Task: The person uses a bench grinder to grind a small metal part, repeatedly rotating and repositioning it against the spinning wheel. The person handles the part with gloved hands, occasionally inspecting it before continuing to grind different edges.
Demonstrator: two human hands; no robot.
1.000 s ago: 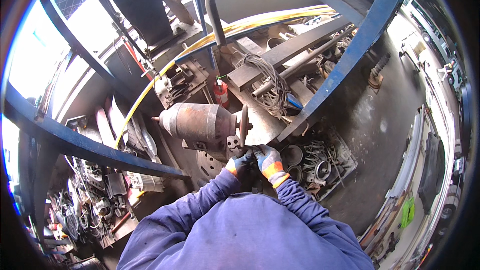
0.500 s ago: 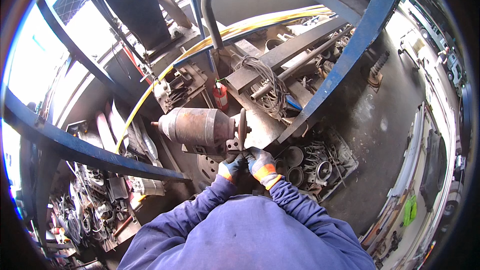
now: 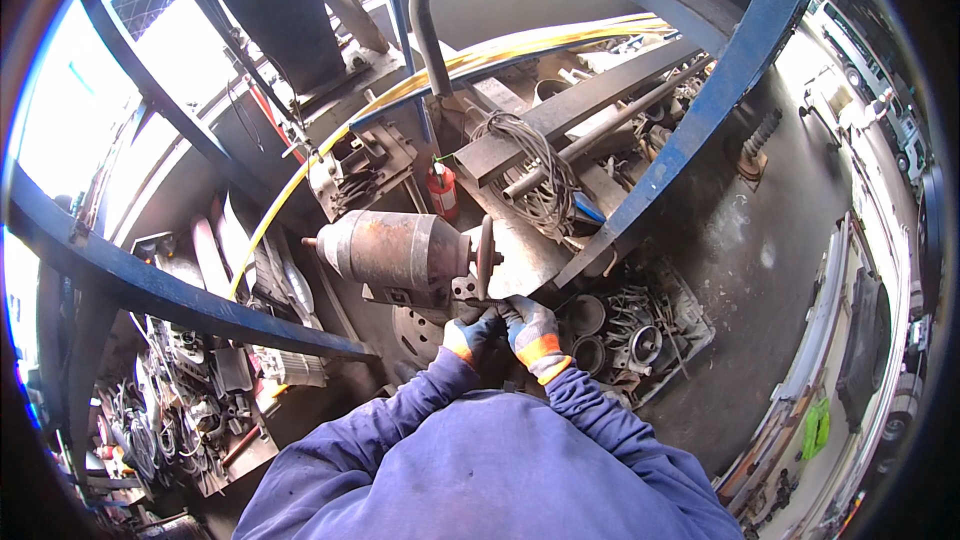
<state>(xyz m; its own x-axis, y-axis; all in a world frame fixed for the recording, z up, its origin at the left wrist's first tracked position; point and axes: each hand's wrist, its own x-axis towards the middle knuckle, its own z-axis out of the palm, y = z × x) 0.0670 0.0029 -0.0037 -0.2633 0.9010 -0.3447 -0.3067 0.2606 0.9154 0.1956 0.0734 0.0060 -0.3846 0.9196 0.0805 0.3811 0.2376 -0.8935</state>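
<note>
A rusty bench grinder with a cylindrical motor body stands in front of me. Its upright wheel is on the right end of the shaft. Just below the wheel, my gloved left hand and gloved right hand are close together, both with fingers closed. Between the fingertips, near the wheel's lower edge, whatever they hold is too small and dark to make out. Both gloves are grey and dark blue with orange cuffs. A round plate with holes lies below the grinder, left of my left hand.
Blue steel beams cross on both sides. Ahead, a bench carries a coiled cable and metal bars. A red extinguisher stands behind the grinder. Metal rings and scrap lie right of my hands; more scrap is at left.
The view has shifted slightly. Both hands stay below the wheel, with the right hand a little farther from the left at the wrists.
</note>
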